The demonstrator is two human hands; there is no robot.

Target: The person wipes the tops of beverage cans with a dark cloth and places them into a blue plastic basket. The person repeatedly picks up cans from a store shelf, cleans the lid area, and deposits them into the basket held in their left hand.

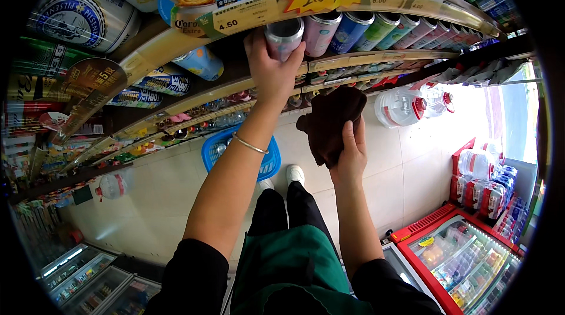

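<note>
My left hand reaches to the shelf and is wrapped round a pale pink drink can with a silver top. The can stands at the shelf's front edge, left of a pink can and a blue can. Lower and to the right, my right hand grips a dark brown cloth, which is bunched up with its end sticking out above the fingers. The cloth is held clear of the shelf.
More cans line the shelf to the right, and blue cans lie left. A blue basket sits on the floor by my feet. Large water bottles stand right. A red-framed freezer is at lower right, other freezers at lower left.
</note>
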